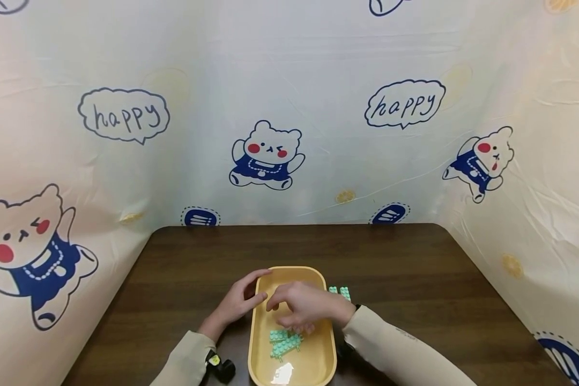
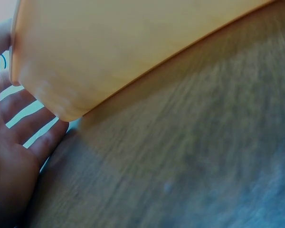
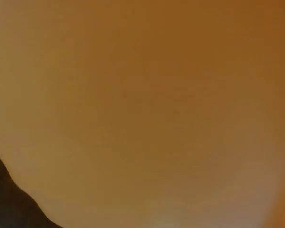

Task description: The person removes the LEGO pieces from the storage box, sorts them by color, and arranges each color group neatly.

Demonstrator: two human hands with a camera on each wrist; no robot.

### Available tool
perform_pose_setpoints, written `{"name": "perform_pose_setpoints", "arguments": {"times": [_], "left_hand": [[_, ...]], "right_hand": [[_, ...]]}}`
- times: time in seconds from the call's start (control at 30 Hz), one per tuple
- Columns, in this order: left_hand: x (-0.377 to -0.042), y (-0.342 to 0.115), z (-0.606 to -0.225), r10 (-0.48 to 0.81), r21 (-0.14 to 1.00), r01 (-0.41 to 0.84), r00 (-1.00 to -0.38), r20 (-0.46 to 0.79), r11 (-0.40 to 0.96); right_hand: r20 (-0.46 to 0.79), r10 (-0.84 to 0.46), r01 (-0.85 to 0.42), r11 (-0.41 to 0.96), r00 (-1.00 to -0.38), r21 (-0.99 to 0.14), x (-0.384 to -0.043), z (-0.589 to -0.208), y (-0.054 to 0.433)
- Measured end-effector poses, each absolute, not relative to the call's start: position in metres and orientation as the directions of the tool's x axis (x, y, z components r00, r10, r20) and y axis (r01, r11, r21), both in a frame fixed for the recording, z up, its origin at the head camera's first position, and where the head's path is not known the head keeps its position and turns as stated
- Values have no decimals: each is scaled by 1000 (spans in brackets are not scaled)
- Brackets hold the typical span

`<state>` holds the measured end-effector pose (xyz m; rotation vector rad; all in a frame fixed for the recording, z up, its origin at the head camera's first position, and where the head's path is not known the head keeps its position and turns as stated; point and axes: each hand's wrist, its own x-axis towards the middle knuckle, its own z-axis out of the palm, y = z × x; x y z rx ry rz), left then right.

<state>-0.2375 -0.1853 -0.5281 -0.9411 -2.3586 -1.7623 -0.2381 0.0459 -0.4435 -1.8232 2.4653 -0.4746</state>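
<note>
A yellow tray (image 1: 258,343) with rounded corners rests on the table. Its pale outer wall (image 2: 95,47) fills much of the left wrist view. My left hand (image 1: 238,301) touches the tray's far left corner, thumb at the side rim and fingers (image 2: 31,123) spread, fairly straight, along the outside. My right hand (image 1: 303,304) reaches over the tray from the right, fingers loosely bent and a gap between index finger and thumb. Mint-green studded toy bricks (image 1: 286,346) lie in the tray, just below its lower fingertips. The underside of this hand is hidden.
More mint-green bricks (image 1: 344,292) lie on the table just right of the tray, partly behind the right forearm. The dark brown table (image 1: 198,252) meets a patterned curtain (image 1: 338,171) at the back and sides. The right wrist view is mostly an orange-brown blur.
</note>
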Motion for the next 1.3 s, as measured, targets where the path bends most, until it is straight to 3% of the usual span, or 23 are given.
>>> {"name": "perform_pose_setpoints", "arguments": {"times": [0.5,0.73,0.97,1.3], "left_hand": [[-239,-186,-531,450,850,506,-799,400,144],[-237,-186,-529,441,844,512,-802,404,158],[-235,-187,-531,447,837,521,-796,408,165],[-240,-186,-529,438,854,491,-814,381,172]], "right_hand": [[47,-941,-921,317,-335,-226,-235,-459,34],[46,-945,-933,309,-323,-184,-235,-464,32],[38,-957,-940,274,-287,-206,-233,-468,30],[45,-959,-941,267,-281,-206,-239,-470,29]]}}
